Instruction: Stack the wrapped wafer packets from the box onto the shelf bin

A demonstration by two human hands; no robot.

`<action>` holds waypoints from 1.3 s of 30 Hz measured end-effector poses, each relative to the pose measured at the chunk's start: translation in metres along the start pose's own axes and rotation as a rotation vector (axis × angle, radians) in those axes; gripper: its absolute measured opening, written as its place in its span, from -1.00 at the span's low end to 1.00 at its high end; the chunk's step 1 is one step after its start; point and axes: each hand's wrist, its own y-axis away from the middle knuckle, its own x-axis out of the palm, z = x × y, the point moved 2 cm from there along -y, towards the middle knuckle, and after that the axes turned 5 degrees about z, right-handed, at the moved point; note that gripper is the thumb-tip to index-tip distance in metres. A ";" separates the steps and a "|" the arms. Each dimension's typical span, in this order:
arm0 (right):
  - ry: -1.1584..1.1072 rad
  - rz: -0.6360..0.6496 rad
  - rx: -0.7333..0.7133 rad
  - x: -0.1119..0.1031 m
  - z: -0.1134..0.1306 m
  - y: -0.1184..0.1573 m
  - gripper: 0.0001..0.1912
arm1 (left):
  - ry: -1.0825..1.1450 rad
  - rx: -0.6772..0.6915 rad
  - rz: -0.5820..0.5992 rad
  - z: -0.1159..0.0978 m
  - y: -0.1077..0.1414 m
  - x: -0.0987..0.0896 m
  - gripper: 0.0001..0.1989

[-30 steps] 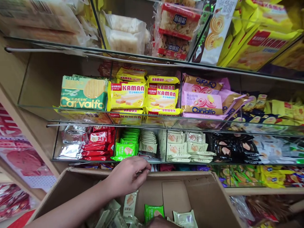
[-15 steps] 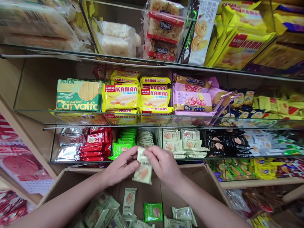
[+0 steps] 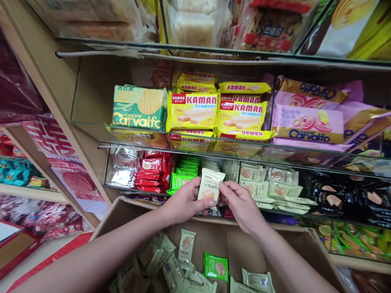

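My left hand [image 3: 191, 198] and my right hand [image 3: 240, 203] are both closed on one pale cream snack packet [image 3: 210, 185], held upright with its printed front toward me. The left thumb lies across its lower part; the right fingers pinch its right edge. Just behind it is the bottom shelf row, with a stack of green packets [image 3: 183, 173] to the left and matching pale packets [image 3: 255, 189] to the right. Below my hands, a cardboard box [image 3: 244, 238] holds several loose pale packets [image 3: 187, 246] and one green packet [image 3: 216, 266].
Glass-fronted shelves rise ahead. The middle one carries yellow wafer packs [image 3: 192, 112], a green wafer pack [image 3: 139, 108] and pink cookie packs [image 3: 307, 122]. Red packets [image 3: 152, 173] and black packets [image 3: 328, 197] share the bottom row. A wooden side panel [image 3: 58, 81] stands at left.
The view has shifted left and closer to the shelf. The pale packet has been turned upright and raised toward the bottom shelf's front edge, with both hands still on it.
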 end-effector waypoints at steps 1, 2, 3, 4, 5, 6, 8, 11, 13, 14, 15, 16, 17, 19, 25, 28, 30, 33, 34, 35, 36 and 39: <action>0.047 0.033 -0.007 0.002 0.001 0.002 -0.75 | -0.046 0.005 -0.013 0.001 0.001 0.001 -0.62; 0.102 0.073 -0.019 0.004 0.001 0.003 -0.75 | -0.124 0.017 -0.038 0.001 0.003 0.001 -0.61; 0.165 0.103 -0.037 0.005 0.002 0.003 -0.73 | -0.225 0.034 -0.072 0.002 0.004 0.002 -0.62; 0.230 0.103 -0.058 0.005 0.004 0.003 -0.71 | -0.330 0.054 -0.110 0.003 0.005 0.002 -0.63; 0.300 0.061 -0.073 0.003 0.007 0.002 -0.70 | -0.418 0.071 -0.145 0.003 0.005 0.002 -0.64; 0.383 -0.013 -0.078 0.000 0.011 0.000 -0.69 | -0.482 0.086 -0.177 0.003 0.006 0.001 -0.65; 0.612 -0.171 -0.028 -0.008 0.021 -0.007 -0.70 | -0.558 0.116 -0.204 0.003 0.006 0.001 -0.72; 1.142 -0.165 0.133 -0.011 0.035 -0.024 -0.78 | -0.701 0.164 -0.132 0.002 0.008 0.002 -0.90; 1.432 -0.010 0.199 -0.006 0.038 -0.036 -0.83 | -0.794 0.198 -0.078 0.001 0.009 0.003 -0.91; 1.515 0.072 0.218 -0.001 0.037 -0.042 -0.84 | -0.827 0.213 -0.066 0.000 0.010 0.003 -0.91; 1.556 0.143 0.231 0.003 0.034 -0.047 -0.84 | -0.853 0.226 -0.060 0.000 0.010 0.003 -0.91; 1.567 0.198 0.240 0.007 0.029 -0.052 -0.83 | -0.875 0.237 -0.056 -0.001 0.011 0.003 -0.90; 1.568 0.234 0.247 0.011 0.023 -0.057 -0.81 | -0.894 0.245 -0.051 -0.001 0.011 0.003 -0.90; 1.587 0.299 0.265 0.017 0.010 -0.067 -0.79 | -0.926 0.261 -0.050 -0.002 0.012 0.004 -0.89; 1.649 0.188 0.272 0.013 -0.023 -0.087 -0.62 | -0.989 0.282 -0.050 0.000 0.016 0.004 -0.89; 1.635 0.080 0.326 0.005 -0.040 -0.087 -0.57 | -1.046 0.291 -0.022 0.001 0.017 0.005 -0.92; 1.589 0.051 0.389 0.001 -0.051 -0.087 -0.47 | -1.077 0.293 0.001 0.001 0.018 0.005 -0.93; 1.507 0.025 0.452 -0.001 -0.062 -0.087 -0.32 | -1.100 0.277 0.024 0.000 0.019 0.006 -0.94; 1.480 0.015 0.463 -0.002 -0.063 -0.087 -0.30 | -1.105 0.269 0.032 0.000 0.019 0.006 -0.93; 1.454 0.007 0.471 -0.002 -0.064 -0.086 -0.30 | -1.109 0.262 0.038 0.000 0.019 0.007 -0.93; 1.429 0.002 0.475 -0.001 -0.064 -0.086 -0.29 | -1.112 0.258 0.044 -0.001 0.020 0.007 -0.94; 1.368 0.006 0.459 -0.001 -0.063 -0.083 -0.28 | -1.126 0.258 0.044 -0.001 0.020 0.008 -0.94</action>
